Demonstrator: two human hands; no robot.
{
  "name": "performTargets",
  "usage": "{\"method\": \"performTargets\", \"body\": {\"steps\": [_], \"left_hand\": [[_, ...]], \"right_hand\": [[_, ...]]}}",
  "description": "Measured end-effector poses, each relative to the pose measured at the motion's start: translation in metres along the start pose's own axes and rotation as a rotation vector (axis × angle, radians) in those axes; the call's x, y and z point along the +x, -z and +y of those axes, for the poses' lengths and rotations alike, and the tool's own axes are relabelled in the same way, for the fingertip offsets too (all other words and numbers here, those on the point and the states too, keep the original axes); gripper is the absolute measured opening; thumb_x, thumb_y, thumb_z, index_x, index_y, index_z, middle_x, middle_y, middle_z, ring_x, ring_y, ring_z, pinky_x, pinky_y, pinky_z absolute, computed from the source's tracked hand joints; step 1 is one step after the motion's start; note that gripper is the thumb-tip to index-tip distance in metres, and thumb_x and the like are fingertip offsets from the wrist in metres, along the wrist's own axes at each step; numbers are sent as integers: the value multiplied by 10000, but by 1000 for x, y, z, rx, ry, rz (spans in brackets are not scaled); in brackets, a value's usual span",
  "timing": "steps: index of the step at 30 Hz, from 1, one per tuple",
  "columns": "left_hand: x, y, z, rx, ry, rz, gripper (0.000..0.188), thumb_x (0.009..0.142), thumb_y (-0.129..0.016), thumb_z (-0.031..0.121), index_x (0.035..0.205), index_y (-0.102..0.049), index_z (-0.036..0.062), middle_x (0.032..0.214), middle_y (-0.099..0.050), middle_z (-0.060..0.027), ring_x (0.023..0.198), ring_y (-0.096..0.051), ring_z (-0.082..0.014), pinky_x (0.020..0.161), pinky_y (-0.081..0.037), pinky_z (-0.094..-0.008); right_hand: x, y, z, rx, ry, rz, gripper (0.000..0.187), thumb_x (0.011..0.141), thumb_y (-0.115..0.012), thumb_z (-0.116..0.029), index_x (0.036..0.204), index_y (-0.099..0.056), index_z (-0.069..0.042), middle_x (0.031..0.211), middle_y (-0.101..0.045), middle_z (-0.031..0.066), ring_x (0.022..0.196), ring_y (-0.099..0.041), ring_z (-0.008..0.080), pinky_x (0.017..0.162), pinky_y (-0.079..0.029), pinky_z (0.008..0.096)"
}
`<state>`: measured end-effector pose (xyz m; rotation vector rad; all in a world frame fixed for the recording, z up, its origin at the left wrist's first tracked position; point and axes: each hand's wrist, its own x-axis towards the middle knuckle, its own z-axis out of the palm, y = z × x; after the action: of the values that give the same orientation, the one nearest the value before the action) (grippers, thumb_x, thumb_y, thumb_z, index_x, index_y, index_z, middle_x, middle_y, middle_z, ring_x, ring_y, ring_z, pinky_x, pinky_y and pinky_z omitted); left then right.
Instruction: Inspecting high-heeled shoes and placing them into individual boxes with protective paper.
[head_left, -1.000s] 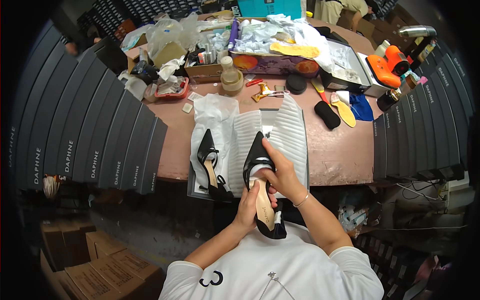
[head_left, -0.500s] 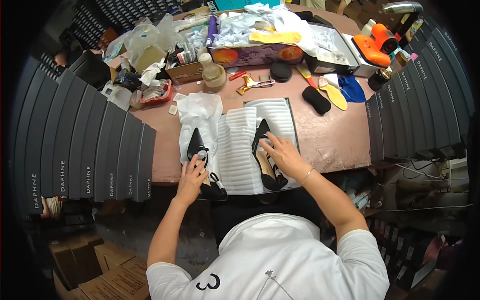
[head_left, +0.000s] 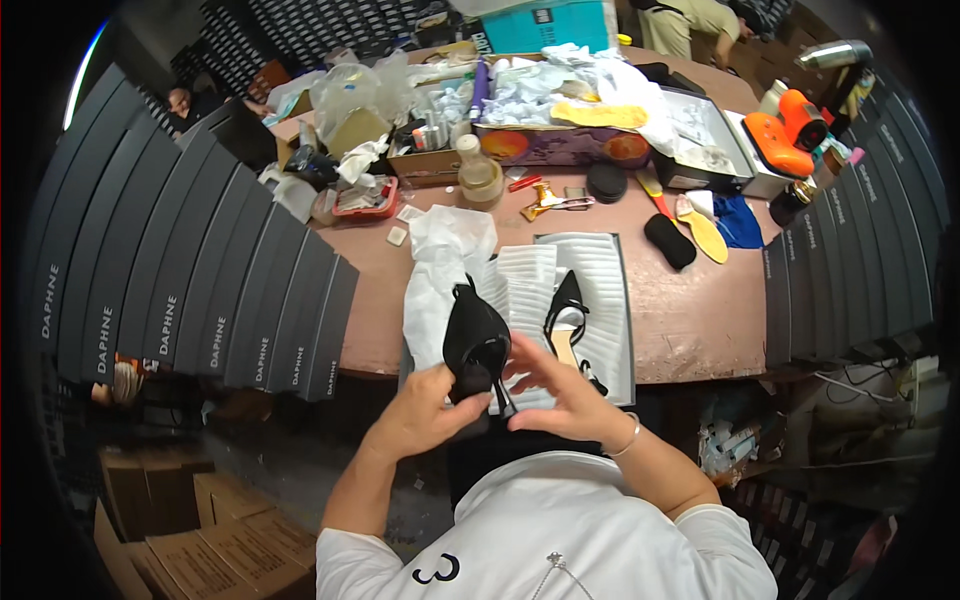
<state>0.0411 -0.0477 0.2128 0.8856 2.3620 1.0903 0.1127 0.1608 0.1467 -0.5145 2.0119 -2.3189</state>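
A black high-heeled shoe [head_left: 474, 335] is raised in front of me, its back and thin heel turned my way. My left hand [head_left: 422, 412] is closed around its left and lower side. On the other side my right hand [head_left: 560, 395] is curved about the shoe, fingertips against its side and thumb by the heel tip; part of those fingers is hidden. A matching black shoe [head_left: 566, 300], with pale stuffing in its toe, lies on ribbed white padding [head_left: 605, 275] in an open grey shoebox [head_left: 628, 345]. White tissue paper [head_left: 445, 240] spreads behind the raised shoe.
Stacked dark shoeboxes stand at left [head_left: 190, 270] and right [head_left: 830, 230]. Behind are a glue bottle [head_left: 482, 180], round black tin [head_left: 606, 183], black sponge [head_left: 669, 242], yellow insoles [head_left: 708, 240], an orange device [head_left: 780, 145] and a paper-filled carton [head_left: 560, 145]. Other people are farther back.
The left shoe has been lifted off the tissue and turned heel toward me. My right hand has left the other shoe and moved left to the raised one. The whole view has shifted.
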Motion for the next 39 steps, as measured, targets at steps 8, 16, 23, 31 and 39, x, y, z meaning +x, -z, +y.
{"method": "performTargets", "body": {"steps": [8,16,23,31,39], "left_hand": [[-5,-51,-37,-472,145,-144,284,885,-643,201,1005,-605,-54,881,-666,-93,766,-623,-138,664,-489,-296],[1,-53,-55,-1084,205,-216,409,956,-520,309,1211,-544,-10,1075,-623,-61,930,-620,-131,810,-508,-273],[8,-58,-65,-1370,330,-178,477,961,-483,410,1178,-555,-8,997,-648,-98,854,-642,-160,758,-518,-276],[31,-47,-57,-1334,265,-110,506,941,-520,333,1280,-447,-36,1030,-637,-175,850,-641,-172,754,-532,-284],[110,-45,-28,-1081,318,-259,369,912,-544,100,1249,-428,3,1061,-634,-173,882,-650,-200,782,-538,-314]], "right_hand": [[-25,-12,29,206,-275,99,829,832,-718,-74,1483,-205,-46,1151,-527,63,987,-562,118,844,-485,268],[-23,-16,16,118,-265,139,796,856,-690,-73,1489,-208,-58,1031,-552,70,830,-565,82,764,-485,220],[-20,-15,22,125,-261,131,726,873,-663,-72,1475,-257,-61,1014,-604,64,825,-579,78,752,-488,223],[8,156,9,-756,-80,588,375,832,-699,-150,1144,-584,23,1031,-642,157,913,-624,231,779,-506,325],[-6,322,109,-1588,-340,440,477,739,-699,-141,1179,-529,-67,1204,-528,177,1116,-510,338,933,-382,442]]}}
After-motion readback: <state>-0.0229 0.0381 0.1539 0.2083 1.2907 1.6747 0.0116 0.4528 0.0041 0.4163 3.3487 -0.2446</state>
